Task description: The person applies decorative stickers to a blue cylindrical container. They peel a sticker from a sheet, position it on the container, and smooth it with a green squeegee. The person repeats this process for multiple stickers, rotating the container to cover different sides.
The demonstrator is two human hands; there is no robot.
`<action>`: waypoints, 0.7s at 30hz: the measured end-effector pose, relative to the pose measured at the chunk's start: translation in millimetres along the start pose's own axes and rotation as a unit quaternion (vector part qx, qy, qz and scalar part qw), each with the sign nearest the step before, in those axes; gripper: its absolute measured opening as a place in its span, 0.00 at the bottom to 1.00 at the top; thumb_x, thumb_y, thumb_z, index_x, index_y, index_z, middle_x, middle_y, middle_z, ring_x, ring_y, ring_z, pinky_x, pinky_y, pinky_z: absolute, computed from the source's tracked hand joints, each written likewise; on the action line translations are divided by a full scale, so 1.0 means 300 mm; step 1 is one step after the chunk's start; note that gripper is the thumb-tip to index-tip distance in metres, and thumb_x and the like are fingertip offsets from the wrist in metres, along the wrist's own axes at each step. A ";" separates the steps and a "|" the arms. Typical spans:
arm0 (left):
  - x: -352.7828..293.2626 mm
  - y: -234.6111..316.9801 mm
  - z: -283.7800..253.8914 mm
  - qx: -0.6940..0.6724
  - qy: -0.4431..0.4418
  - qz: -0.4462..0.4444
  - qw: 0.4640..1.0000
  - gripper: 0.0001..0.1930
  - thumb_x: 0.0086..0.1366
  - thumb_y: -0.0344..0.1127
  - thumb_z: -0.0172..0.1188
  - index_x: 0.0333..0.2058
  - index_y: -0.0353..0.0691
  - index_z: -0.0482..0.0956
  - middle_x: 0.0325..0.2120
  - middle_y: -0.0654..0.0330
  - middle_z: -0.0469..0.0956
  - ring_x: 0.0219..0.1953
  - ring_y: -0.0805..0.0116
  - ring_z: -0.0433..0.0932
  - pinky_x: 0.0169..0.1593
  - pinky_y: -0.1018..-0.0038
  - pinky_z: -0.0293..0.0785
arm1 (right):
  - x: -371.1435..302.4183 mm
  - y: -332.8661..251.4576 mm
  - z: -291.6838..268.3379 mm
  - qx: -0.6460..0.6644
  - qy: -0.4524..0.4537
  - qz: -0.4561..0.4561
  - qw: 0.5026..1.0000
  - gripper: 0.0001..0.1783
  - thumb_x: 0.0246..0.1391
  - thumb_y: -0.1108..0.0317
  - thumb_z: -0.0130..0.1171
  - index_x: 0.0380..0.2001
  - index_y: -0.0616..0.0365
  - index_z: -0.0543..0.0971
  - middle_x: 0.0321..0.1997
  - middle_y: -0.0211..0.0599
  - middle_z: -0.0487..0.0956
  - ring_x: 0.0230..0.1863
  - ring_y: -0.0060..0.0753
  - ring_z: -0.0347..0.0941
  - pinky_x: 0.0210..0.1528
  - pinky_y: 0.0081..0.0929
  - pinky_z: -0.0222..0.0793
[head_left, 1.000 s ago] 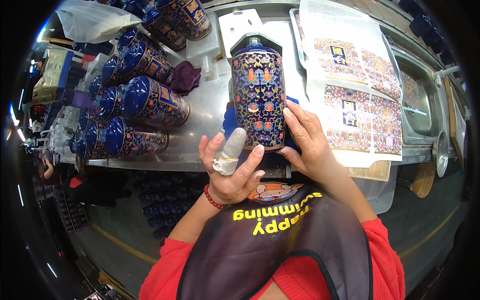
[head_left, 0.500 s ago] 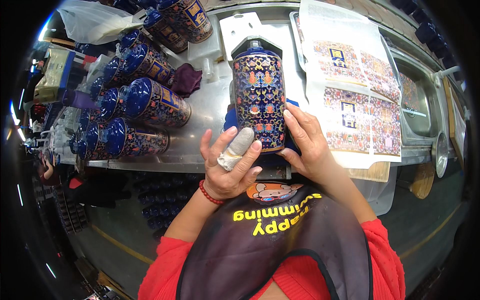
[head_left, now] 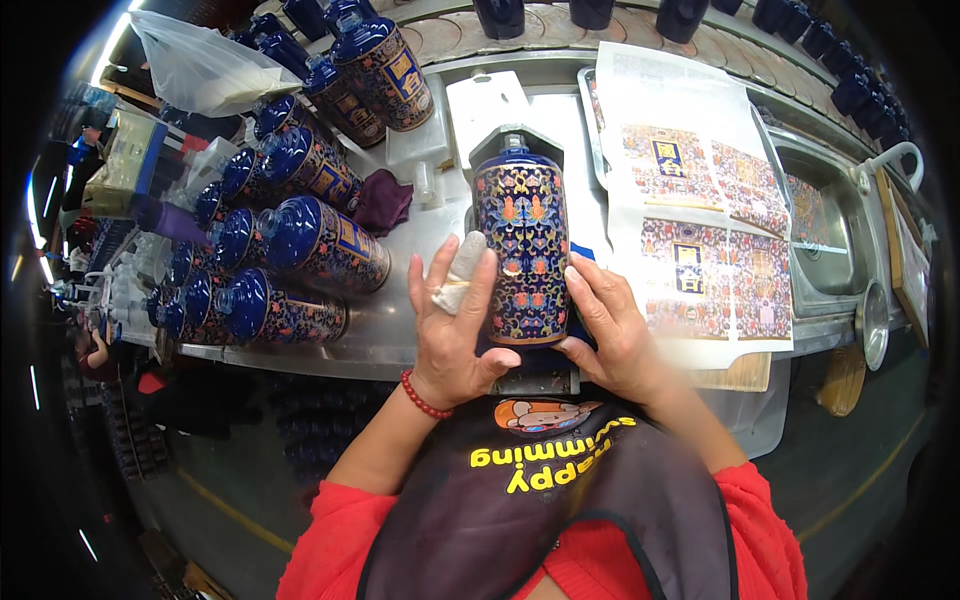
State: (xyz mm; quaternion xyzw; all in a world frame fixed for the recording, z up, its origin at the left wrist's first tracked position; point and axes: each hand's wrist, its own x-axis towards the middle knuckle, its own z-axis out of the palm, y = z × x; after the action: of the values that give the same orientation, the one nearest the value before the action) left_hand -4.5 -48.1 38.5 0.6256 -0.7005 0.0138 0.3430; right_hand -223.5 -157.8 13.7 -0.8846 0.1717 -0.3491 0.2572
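Note:
A dark blue bottle point(head_left: 520, 250) with a colourful floral pattern lies on its back in a grey angular holder point(head_left: 552, 160), its neck pointing away from me. My right hand point(head_left: 612, 325) grips its lower right edge, fingers along the side and thumb by the base. On the other side, my left hand point(head_left: 448, 325) is open, its fingers stretched upward and thumb apart. A pale fabric cover wraps one of its fingers, which lies close to the bottle's left edge; whether it touches I cannot tell. Patterned decal sheets point(head_left: 690, 190) lie to the right.
Several decorated blue bottles point(head_left: 335, 240) lie or stand at the left, beside a dark purple cloth point(head_left: 383, 203). A metal sink point(head_left: 820, 220) and a round metal strainer or ladle point(head_left: 873, 318) are at the right. More blue bottles point(head_left: 590, 12) stand on slats along the back.
My left hand has shifted from over the bottle's lower front to its left side, fingers straighter. The right hand stays at the lower right edge. The whole view has tilted slightly.

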 end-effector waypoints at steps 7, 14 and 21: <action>0.025 0.003 -0.002 0.035 -0.007 0.051 0.998 0.49 0.67 0.77 0.41 0.66 0.34 0.71 0.63 0.45 0.72 0.69 0.40 0.60 0.73 0.42 0.35 | 0.000 0.001 -0.001 0.006 -0.003 -0.001 1.000 0.48 0.40 0.74 0.74 0.67 0.67 0.67 0.69 0.61 0.67 0.65 0.64 0.67 0.65 0.51 0.66; 0.052 0.019 -0.009 0.070 -0.037 0.051 0.996 0.48 0.66 0.76 0.42 0.66 0.36 0.71 0.64 0.47 0.70 0.70 0.44 0.58 0.74 0.42 0.33 | 0.001 0.002 -0.002 0.008 -0.008 0.000 1.000 0.47 0.40 0.74 0.73 0.66 0.68 0.67 0.68 0.62 0.67 0.65 0.64 0.68 0.65 0.51 0.66; 0.098 0.023 -0.015 0.052 -0.041 0.022 0.998 0.53 0.66 0.76 0.43 0.70 0.29 0.61 0.67 0.43 0.65 0.71 0.40 0.55 0.71 0.35 0.32 | 0.003 0.000 -0.002 0.007 -0.004 -0.005 1.000 0.46 0.40 0.74 0.73 0.66 0.69 0.67 0.68 0.63 0.67 0.64 0.64 0.68 0.65 0.51 0.66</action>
State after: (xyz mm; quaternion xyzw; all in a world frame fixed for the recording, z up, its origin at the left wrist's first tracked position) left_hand -8.1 -70.0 59.3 0.6272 -0.7259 0.0316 0.2805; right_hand -223.4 -158.4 14.6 -0.8849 0.1640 -0.3482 0.2624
